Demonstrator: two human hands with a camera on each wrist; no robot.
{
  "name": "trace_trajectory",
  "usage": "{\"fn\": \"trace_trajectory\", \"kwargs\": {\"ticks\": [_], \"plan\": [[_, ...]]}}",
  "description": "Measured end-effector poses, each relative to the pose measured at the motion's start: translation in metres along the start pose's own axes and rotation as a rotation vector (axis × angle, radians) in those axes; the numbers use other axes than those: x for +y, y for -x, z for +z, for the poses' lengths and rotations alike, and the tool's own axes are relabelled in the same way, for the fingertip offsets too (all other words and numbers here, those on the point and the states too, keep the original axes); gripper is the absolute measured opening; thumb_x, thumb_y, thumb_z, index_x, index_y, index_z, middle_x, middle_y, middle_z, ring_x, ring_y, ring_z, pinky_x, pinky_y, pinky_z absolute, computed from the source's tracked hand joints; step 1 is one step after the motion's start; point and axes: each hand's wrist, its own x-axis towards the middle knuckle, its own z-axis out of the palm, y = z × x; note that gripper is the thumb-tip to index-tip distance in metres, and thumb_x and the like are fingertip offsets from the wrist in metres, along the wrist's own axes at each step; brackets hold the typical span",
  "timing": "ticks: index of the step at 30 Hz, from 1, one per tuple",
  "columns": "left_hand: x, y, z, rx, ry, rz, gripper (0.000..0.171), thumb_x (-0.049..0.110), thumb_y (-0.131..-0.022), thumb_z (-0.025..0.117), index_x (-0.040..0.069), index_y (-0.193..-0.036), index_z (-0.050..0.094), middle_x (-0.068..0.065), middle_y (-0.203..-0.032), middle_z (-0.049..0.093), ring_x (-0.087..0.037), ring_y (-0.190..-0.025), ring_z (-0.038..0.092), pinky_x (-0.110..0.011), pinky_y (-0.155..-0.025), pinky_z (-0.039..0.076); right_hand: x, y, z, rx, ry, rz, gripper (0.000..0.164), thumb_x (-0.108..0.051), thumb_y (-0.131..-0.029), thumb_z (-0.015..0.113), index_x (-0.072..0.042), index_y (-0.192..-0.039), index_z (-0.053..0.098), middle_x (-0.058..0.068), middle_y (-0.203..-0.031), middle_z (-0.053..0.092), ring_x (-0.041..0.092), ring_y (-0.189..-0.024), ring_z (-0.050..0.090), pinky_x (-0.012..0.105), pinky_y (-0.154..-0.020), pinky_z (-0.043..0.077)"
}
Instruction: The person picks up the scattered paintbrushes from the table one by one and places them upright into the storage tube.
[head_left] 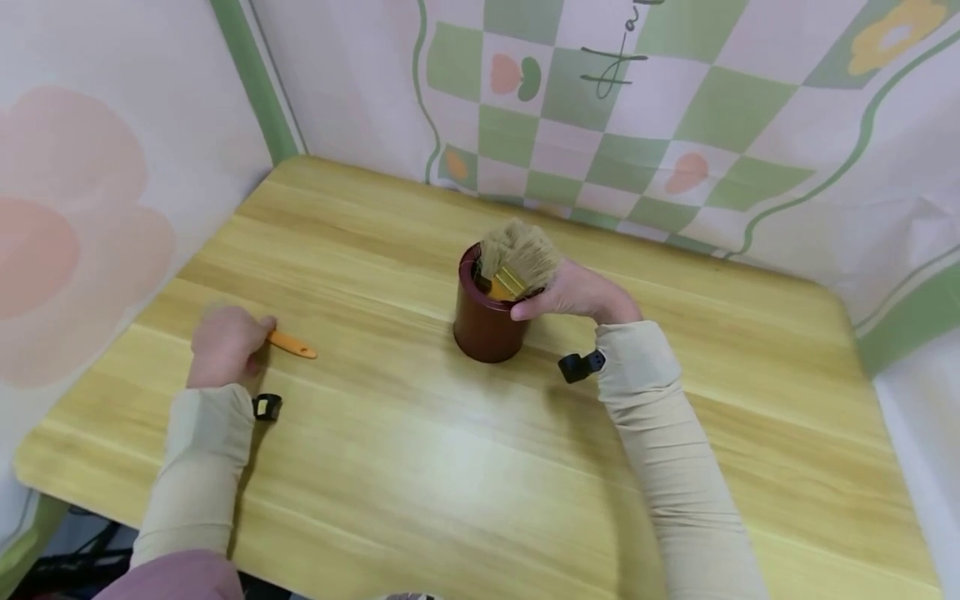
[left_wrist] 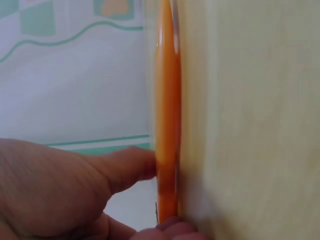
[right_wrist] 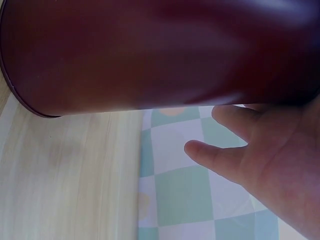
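At the left of the table, my left hand (head_left: pixel 228 340) pinches an orange-handled paintbrush (head_left: pixel 292 344) between thumb and fingers. Its handle, with a hole at the end, points right and lies close to the tabletop; the hand hides its head. In the left wrist view the thumb presses one side of the orange handle (left_wrist: pixel 168 100). A dark red cylindrical pot (head_left: pixel 487 329) stands upright in mid-table, holding several paintbrushes (head_left: pixel 517 254) with pale bristles up. My right hand (head_left: pixel 581 292) grips its rim from the right, thumb in front. Two fingers (right_wrist: pixel 215 157) stretch past the pot in the right wrist view.
The wooden table (head_left: pixel 390 450) has rounded corners. A fabric backdrop (head_left: pixel 615 133) with green checks hangs behind its far edge, and another patterned sheet (head_left: pixel 97 208) hangs on the left. Dark cables (head_left: pixel 82 550) show below the near left edge.
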Motion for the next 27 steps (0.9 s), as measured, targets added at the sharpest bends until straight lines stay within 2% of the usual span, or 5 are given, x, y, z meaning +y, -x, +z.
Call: {"fn": "trace_trajectory", "kwargs": {"ticks": [4,11,18,22,27], "plan": [[-0.001,-0.005,-0.004,0.015,0.074,-0.004,0.046,0.027,-0.094,0.044,0.005,-0.059,0.064,-0.002,-0.047,0.057,-0.016,-0.046,0.057,-0.027,-0.052,0.043,-0.001,0.002,-0.001,0.017,-0.006,-0.004,0.091,-0.006,-0.072,0.083,-0.006,-0.146,0.031,0.013,-0.144,0.045,0.014,-0.130,0.043,0.030,-0.112,0.031],[-0.001,-0.011,-0.007,0.057,-0.019,0.102,0.035,0.019,-0.087,0.049,0.001,-0.059,0.059,-0.003,-0.048,0.059,-0.019,-0.051,0.059,-0.026,-0.052,0.043,-0.003,0.003,-0.001,0.020,0.000,-0.008,0.089,-0.007,-0.072,0.083,-0.007,-0.146,0.032,0.012,-0.143,0.045,0.016,-0.131,0.043,0.035,-0.114,0.030],[0.000,-0.016,-0.006,0.079,-0.018,0.064,0.037,0.023,-0.085,0.056,0.006,-0.053,0.061,-0.002,-0.048,0.060,-0.017,-0.050,0.059,-0.025,-0.052,0.040,-0.004,0.002,0.000,0.012,-0.002,-0.007,0.092,-0.006,-0.073,0.082,-0.006,-0.149,0.030,0.014,-0.148,0.042,0.019,-0.135,0.040,0.040,-0.117,0.026],[0.003,-0.019,-0.004,0.197,0.096,0.030,0.029,0.025,-0.084,0.057,0.002,-0.067,0.061,-0.011,-0.064,0.060,-0.026,-0.062,0.056,-0.028,-0.052,0.041,-0.002,0.000,0.000,-0.009,-0.002,-0.042,0.093,-0.009,-0.073,0.083,-0.007,-0.149,0.029,0.012,-0.148,0.042,0.016,-0.135,0.041,0.035,-0.117,0.027],[0.014,-0.019,-0.006,0.455,0.225,0.052,0.034,0.026,-0.088,0.050,-0.002,-0.074,0.062,-0.022,-0.074,0.061,-0.035,-0.069,0.054,-0.037,-0.055,0.040,-0.001,-0.001,0.000,-0.027,0.001,-0.078,0.094,-0.009,-0.074,0.083,-0.008,-0.149,0.027,0.012,-0.147,0.043,0.013,-0.133,0.042,0.029,-0.115,0.029]]}}
